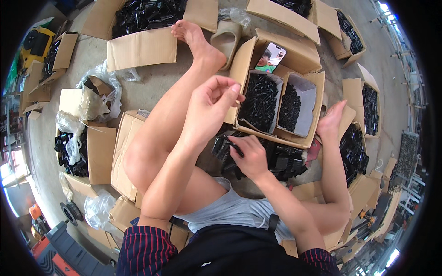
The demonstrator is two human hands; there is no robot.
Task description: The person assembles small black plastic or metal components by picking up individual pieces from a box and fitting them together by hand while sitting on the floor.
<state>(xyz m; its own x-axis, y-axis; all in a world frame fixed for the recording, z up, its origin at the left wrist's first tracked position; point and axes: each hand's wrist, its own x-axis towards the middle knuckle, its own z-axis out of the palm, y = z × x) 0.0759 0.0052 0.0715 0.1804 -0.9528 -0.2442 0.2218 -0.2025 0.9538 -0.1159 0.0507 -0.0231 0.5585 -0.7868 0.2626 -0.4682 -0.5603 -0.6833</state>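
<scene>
My left hand (214,101) is raised beside the open cardboard box (239,69), its fingers curled and the thumb pressed against them. Whatever it may hold is hidden. Lower down, my right hand (251,156) grips a black plastic part (235,146) between thumb and fingers. More black parts (287,161) lie in a heap under and beside that hand. Inside the box stand two smaller open cartons: the left one has black pin-like pieces (258,101), the right one smaller black pieces (290,108).
A phone (271,57) with a lit screen leans inside the box's far end. My bare legs stretch along both sides of the box. Cartons of black parts (147,18) stand around, with plastic bags (99,209) on the left and a sandal (226,41) near my left foot.
</scene>
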